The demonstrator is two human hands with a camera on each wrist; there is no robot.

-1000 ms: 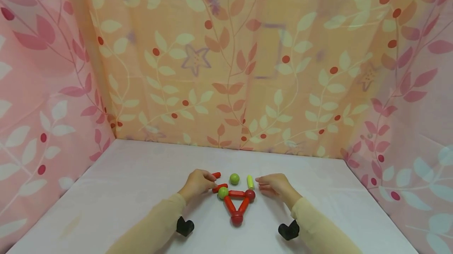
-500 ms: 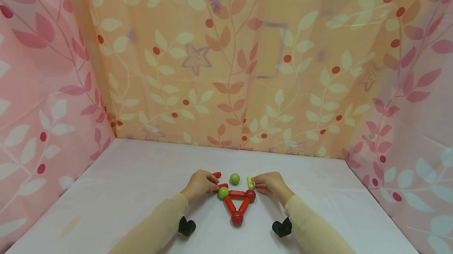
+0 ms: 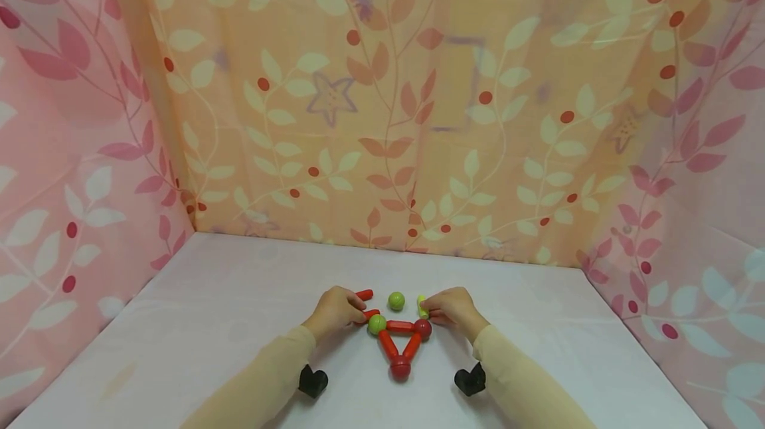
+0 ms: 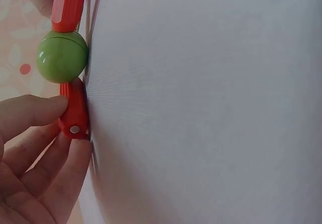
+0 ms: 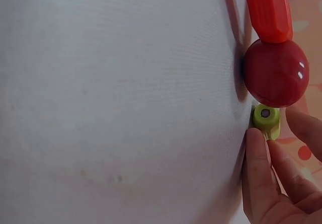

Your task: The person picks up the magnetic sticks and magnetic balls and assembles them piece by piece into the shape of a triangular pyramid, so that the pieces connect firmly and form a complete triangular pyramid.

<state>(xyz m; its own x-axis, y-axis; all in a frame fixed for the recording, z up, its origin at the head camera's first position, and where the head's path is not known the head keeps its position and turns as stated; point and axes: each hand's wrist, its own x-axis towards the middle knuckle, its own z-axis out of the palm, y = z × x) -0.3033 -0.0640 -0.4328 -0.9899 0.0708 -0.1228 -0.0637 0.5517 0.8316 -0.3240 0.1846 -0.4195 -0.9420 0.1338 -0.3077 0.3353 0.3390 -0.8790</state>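
Note:
A triangle of red rods (image 3: 400,327) lies flat, with a green ball (image 3: 377,325) at its left corner and darker red balls (image 3: 423,329) at the other two. My left hand (image 3: 336,309) pinches a loose red rod (image 4: 73,112) between thumb and fingers, close behind the green ball; whether they touch is unclear. At the right, my right hand (image 3: 455,307) reaches around a yellow-green rod (image 5: 266,119). Its fingers are against the rod, while a small gap shows beside the thumb. That rod lies behind the right red ball (image 5: 276,73).
Another red rod (image 3: 364,295) lies past my left fingers. A second green ball (image 3: 396,301) rests between the hands. All stand on a white-covered table (image 3: 251,269), enclosed by patterned cloth walls (image 3: 382,117) at the back and sides.
My right hand has moved left onto the yellow-green rod. The red rod in my left hand has shifted slightly. The triangle stays in place.

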